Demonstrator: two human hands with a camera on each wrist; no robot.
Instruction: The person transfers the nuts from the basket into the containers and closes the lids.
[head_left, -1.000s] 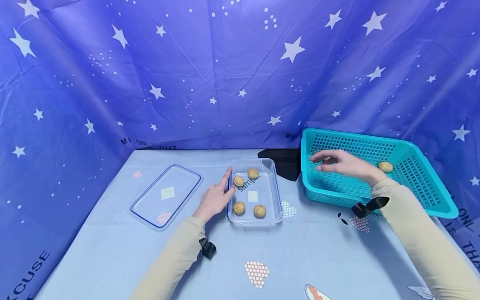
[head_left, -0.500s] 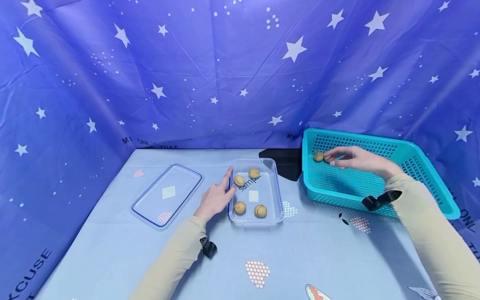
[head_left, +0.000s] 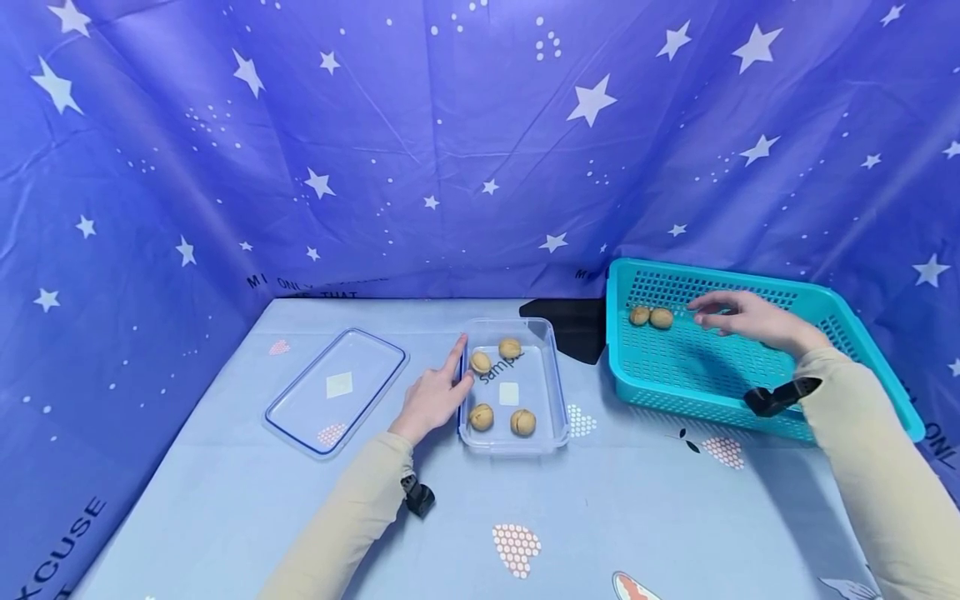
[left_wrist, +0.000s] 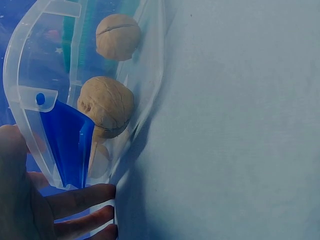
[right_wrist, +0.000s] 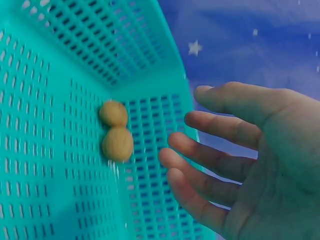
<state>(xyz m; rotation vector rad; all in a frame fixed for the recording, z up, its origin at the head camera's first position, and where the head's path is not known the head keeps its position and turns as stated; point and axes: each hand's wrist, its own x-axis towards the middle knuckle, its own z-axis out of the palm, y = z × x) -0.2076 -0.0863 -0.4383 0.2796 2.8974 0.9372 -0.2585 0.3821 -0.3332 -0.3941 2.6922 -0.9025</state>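
A clear plastic container (head_left: 557,392) sits mid-table and holds several walnuts (head_left: 481,417). My left hand (head_left: 438,392) rests flat against its left wall, fingers straight; in the left wrist view the fingers (left_wrist: 80,200) touch the container (left_wrist: 30,115) beside a walnut (left_wrist: 106,106). A teal basket (head_left: 750,367) stands on the right. Two walnuts (head_left: 649,317) lie side by side at its far left corner, also seen as two walnuts (right_wrist: 116,133) in the right wrist view. My right hand (head_left: 738,317) hovers open inside the basket, to the right of them, holding nothing; its fingers (right_wrist: 200,170) are spread.
The container's clear lid (head_left: 335,389) with a blue rim lies on the table to the left. A dark patch (head_left: 573,321) shows between container and basket. Blue star-printed cloth (head_left: 450,150) walls the back and sides. The light blue tablecloth (head_left: 600,517) spreads toward the front.
My right hand has drawn back to the right inside the basket, away from its far left corner. Two walnuts now show there. The left hand has stayed on the container.
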